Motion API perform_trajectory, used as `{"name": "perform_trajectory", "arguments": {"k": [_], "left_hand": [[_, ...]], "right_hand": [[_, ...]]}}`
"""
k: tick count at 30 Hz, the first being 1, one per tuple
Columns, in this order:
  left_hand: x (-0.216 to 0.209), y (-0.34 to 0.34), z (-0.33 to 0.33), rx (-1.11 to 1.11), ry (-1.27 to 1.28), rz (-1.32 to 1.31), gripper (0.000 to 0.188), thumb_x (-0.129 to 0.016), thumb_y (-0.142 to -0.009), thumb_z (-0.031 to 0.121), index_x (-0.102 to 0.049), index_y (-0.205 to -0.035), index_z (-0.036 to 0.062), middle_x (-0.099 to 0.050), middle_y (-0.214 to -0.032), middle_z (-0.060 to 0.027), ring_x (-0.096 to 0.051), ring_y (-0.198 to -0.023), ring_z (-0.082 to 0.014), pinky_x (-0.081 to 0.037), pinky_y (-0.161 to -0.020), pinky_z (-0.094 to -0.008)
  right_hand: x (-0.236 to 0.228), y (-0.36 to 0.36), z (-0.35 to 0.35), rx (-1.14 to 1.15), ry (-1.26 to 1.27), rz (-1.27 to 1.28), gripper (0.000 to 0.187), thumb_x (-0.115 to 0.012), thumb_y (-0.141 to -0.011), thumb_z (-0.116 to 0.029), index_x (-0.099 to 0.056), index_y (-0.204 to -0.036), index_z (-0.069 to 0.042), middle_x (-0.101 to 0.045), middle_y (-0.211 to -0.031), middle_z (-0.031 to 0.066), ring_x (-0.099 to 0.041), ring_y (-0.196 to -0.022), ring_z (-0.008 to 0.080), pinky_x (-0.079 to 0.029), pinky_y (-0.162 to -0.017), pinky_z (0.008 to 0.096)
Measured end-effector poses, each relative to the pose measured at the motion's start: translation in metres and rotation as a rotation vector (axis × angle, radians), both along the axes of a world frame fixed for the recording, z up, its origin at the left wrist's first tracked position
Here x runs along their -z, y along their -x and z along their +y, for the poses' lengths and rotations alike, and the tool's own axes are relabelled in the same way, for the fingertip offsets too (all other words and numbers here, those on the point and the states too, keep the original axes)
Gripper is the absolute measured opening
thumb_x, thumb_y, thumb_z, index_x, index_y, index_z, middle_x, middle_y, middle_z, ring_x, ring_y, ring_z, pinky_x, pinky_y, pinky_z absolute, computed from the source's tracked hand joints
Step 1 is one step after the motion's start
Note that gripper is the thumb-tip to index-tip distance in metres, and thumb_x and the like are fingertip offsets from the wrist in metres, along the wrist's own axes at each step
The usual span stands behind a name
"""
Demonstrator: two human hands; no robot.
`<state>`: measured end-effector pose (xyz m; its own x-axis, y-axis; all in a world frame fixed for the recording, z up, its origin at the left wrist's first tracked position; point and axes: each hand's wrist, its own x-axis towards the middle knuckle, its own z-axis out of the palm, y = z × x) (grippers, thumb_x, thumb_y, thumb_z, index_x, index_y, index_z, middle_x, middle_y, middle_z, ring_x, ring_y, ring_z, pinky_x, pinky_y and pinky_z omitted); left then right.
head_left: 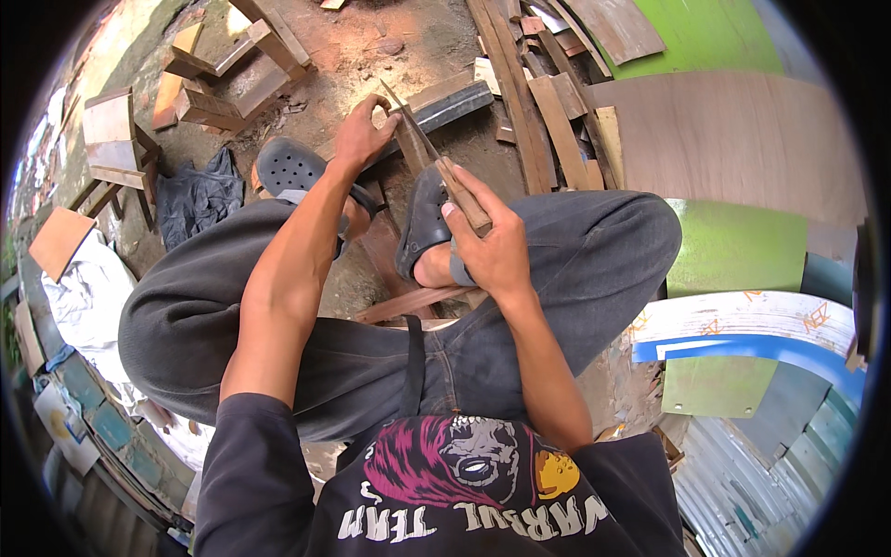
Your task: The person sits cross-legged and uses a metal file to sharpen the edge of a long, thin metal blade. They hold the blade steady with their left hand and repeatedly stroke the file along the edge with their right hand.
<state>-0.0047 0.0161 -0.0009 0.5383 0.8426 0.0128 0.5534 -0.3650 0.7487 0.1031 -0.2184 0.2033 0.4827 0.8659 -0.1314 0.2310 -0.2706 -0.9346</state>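
- Chisel [444, 172], a wooden-handled one with a narrow metal blade, lies slantwise in the right hand [492, 251]; its tip points up and left, towards a small wood piece [408, 139].
- Right hand is closed round the chisel's handle, thumb laid along the top.
- Left hand [364, 130] pinches the small wood piece at its upper end, fingers curled tight about it; the piece stands on a dark plank [445, 104] lying on the dirt ground [362, 46].
- Step in hand, as I judge it: paring or trimming the small wood piece, with the blade set against its side, just beside the left fingers.
- Next move, by my reckoning, calls for a steady push along the grain with the left fingers kept out of the blade's line, since they sit very near the edge.
- Count: one chisel, one small wood piece held, two hands at work, two dark sandals [290, 169] on the person's feet.
- Loose planks and offcuts lie in a pile [534, 102] along the far side of the ground, too many and too overlapped to count surely.
- A brown board [733, 139] lies at the right edge of the ground, a dark cloth [195, 200] at the left.
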Motion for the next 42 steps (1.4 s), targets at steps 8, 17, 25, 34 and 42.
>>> {"name": "perform_trajectory", "arguments": {"k": [8,17,25,34,42], "left_hand": [[-0.007,-0.006,-0.002,-0.026,0.502,-0.181,0.067,-0.077,-0.093,0.036,-0.041,-0.135,0.0001,-0.061,-0.127,-0.0244,-0.061,-0.12,-0.0306,-0.051,-0.101,-0.0402],[-0.005,-0.002,-0.003,-0.041,0.518,-0.308,0.063,-0.074,-0.096,0.037,-0.043,-0.14,0.0034,-0.056,-0.138,-0.0286,-0.056,-0.131,-0.0354,-0.051,-0.104,-0.0443],[-0.03,0.002,-0.006,0.06,-0.157,0.026,0.041,-0.071,-0.093,0.04,-0.07,-0.116,0.0068,-0.067,-0.128,-0.0127,-0.065,-0.115,-0.0357,-0.053,-0.096,-0.0449],[-0.063,0.01,0.014,0.187,-0.04,0.339,0.043,-0.066,-0.095,0.046,-0.072,-0.115,0.0089,-0.071,-0.121,-0.0129,-0.068,-0.11,-0.0366,-0.055,-0.091,-0.0463],[-0.069,-0.009,0.012,0.203,-0.055,0.389,0.039,-0.067,-0.094,0.044,-0.074,-0.115,0.0122,-0.073,-0.115,-0.0119,-0.071,-0.103,-0.0349,-0.056,-0.086,-0.0466]], "right_hand": [[0.007,-0.004,-0.01,0.026,0.001,0.039,0.047,-0.067,-0.092,-0.009,-0.062,-0.138,-0.002,-0.07,-0.128,0.0204,-0.069,-0.119,0.028,-0.051,-0.101,0.0348],[0.001,-0.003,0.001,-0.042,-0.033,-0.017,0.046,-0.065,-0.093,-0.01,-0.062,-0.138,-0.001,-0.07,-0.128,0.0203,-0.069,-0.118,0.0272,-0.051,-0.1,0.0349],[0.002,-0.01,-0.01,-0.018,0.026,-0.029,0.045,-0.063,-0.093,-0.01,-0.062,-0.138,-0.001,-0.069,-0.128,0.0242,-0.069,-0.118,0.0339,-0.051,-0.1,0.0367],[-0.048,-0.001,-0.036,-0.073,0.04,-0.111,0.047,-0.059,-0.092,-0.002,-0.061,-0.139,-0.002,-0.07,-0.125,0.0252,-0.07,-0.116,0.0322,-0.054,-0.095,0.0367],[0.052,-0.017,0.095,-0.025,0.086,-0.132,0.052,-0.063,-0.086,-0.008,-0.063,-0.138,-0.007,-0.068,-0.125,0.0259,-0.068,-0.114,0.0407,-0.053,-0.096,0.0374]]}}
